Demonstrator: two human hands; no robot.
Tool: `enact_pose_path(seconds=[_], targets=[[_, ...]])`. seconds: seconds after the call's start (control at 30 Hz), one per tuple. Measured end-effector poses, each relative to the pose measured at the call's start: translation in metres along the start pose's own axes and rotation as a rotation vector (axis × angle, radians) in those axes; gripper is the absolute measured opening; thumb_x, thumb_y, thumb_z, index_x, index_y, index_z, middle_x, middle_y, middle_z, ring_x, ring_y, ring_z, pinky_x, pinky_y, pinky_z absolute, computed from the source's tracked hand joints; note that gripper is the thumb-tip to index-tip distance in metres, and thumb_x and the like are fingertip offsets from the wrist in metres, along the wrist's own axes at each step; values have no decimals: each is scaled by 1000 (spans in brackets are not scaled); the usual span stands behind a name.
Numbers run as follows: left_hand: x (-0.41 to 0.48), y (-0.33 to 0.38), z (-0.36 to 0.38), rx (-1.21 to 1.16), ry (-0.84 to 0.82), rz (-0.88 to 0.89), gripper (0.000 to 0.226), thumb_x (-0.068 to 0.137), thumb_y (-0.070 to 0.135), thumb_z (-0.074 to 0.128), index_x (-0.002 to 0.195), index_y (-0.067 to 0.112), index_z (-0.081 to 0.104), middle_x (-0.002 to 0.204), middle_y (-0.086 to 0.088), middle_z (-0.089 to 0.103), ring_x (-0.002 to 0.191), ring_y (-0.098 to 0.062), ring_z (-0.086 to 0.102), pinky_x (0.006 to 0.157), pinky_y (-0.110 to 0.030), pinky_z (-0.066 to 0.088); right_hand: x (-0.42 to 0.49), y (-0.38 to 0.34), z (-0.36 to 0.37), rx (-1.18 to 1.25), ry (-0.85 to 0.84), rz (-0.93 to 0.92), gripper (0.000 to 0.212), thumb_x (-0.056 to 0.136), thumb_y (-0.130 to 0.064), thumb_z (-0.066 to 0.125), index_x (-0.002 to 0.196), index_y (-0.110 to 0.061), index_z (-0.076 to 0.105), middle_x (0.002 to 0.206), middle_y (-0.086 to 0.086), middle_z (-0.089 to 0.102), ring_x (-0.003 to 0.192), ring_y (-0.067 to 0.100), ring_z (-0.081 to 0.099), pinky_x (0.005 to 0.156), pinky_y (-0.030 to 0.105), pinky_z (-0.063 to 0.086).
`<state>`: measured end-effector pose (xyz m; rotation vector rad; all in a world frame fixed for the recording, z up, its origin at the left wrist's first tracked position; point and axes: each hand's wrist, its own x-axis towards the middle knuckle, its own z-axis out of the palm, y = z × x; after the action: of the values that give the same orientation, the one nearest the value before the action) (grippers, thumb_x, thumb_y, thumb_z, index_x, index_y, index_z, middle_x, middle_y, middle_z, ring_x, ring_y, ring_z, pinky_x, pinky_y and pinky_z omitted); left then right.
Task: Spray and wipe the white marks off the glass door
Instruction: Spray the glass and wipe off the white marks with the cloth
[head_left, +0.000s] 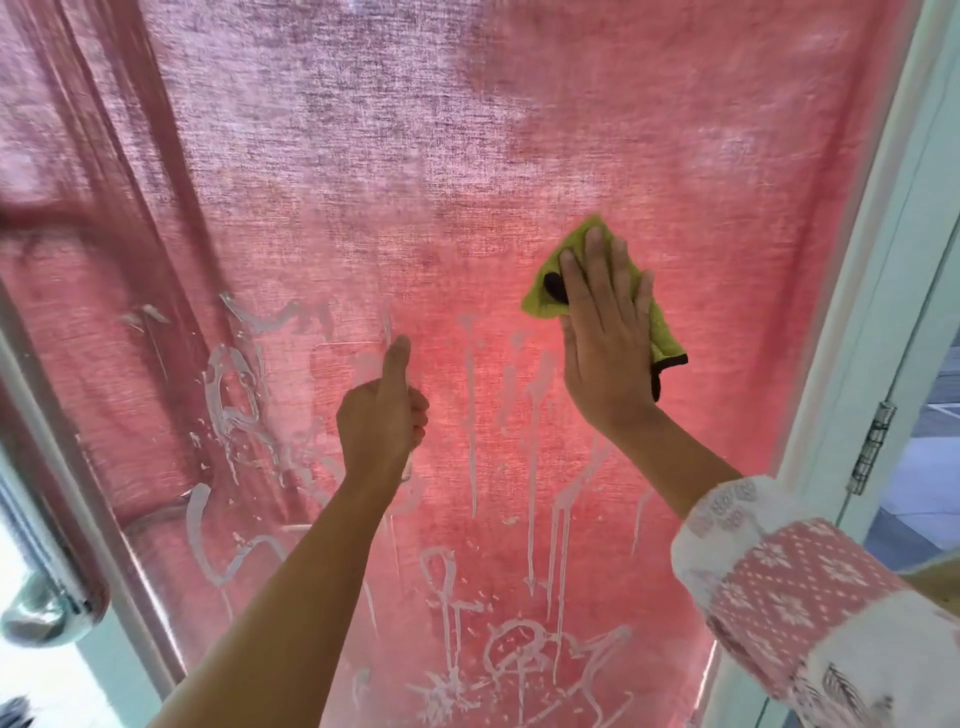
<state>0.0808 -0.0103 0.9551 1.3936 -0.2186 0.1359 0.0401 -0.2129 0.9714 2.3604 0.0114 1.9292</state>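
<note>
Filling the view, the glass door (675, 467) stands with a pink curtain (311, 130) hanging behind it. White marks (228, 405) and drips cover the lower half of the pane. A pale door frame (883, 260) with a hinge (872, 447) runs down the right. The right hand (605, 332), in a patterned sleeve (810, 597), presses a green cloth (576, 244) flat against the glass, fingers straight. The left hand (382, 415) is curled, thumb up, around a clear object (408, 467) too faint to identify.
</note>
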Motion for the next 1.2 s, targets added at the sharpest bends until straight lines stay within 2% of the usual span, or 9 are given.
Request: enact_pose_path(seconds=[0.17,0.3,0.47,0.6,0.73,0.87,0.97,1.1,1.2], targets=[[10,5,-10,40,-69,185,19,91,31,61,93,15,52,67,-3,55,50,-10,50,51,-29,43,12,-31,18,-7,24,-53,49,97,-4,44,145,-6,35,153,16,27,144,34,16,118,51,4],[16,-6,-23,268,-70,390,31,91,8,58,107,13,32,87,-21,55,62,-22,51,47,-24,40,-31,-13,17,-71,-92,-304,55,95,1,48,146,-12,32,153,8,24,145,25,14,118,48,10],[20,-14,-36,266,-174,600,28,97,17,54,101,9,27,90,-21,52,71,-33,57,58,-33,48,-31,-7,7,-77,-46,-88,48,99,-5,42,145,-10,34,153,11,27,146,25,11,118,49,8],[21,-12,-37,213,-181,671,26,95,19,55,102,15,30,85,2,50,65,-12,58,57,-23,53,9,-50,23,-17,74,103,44,100,-8,35,145,-5,35,152,18,30,143,36,18,118,51,7],[29,-10,-38,172,-146,748,23,95,26,55,99,31,33,85,4,53,62,-12,59,56,-20,52,-3,-55,34,6,13,-116,53,94,2,50,144,-9,37,152,13,32,144,31,19,118,51,9],[34,-14,-39,196,-90,769,19,96,27,53,105,25,36,78,19,55,60,-15,59,55,-29,53,-57,-22,25,-46,-103,-320,56,94,4,49,145,-14,34,155,3,21,145,23,15,118,47,11],[37,-19,-43,243,-47,783,19,97,35,50,110,27,39,79,13,56,63,-25,60,57,-49,53,-64,-6,15,-52,-108,-183,50,99,-6,42,146,-14,29,158,2,14,147,22,9,118,48,8],[42,-23,-48,257,1,732,32,97,38,47,119,15,43,80,5,60,63,-21,61,59,-50,54,-17,-37,20,-26,61,104,44,100,-8,39,144,-6,36,152,17,28,144,27,10,118,52,7],[47,-26,-52,273,6,707,34,97,38,45,120,14,42,80,4,60,63,-21,62,61,-51,54,-4,-61,35,-16,81,46,49,97,-3,45,144,-6,36,152,16,29,144,29,14,118,51,6]])
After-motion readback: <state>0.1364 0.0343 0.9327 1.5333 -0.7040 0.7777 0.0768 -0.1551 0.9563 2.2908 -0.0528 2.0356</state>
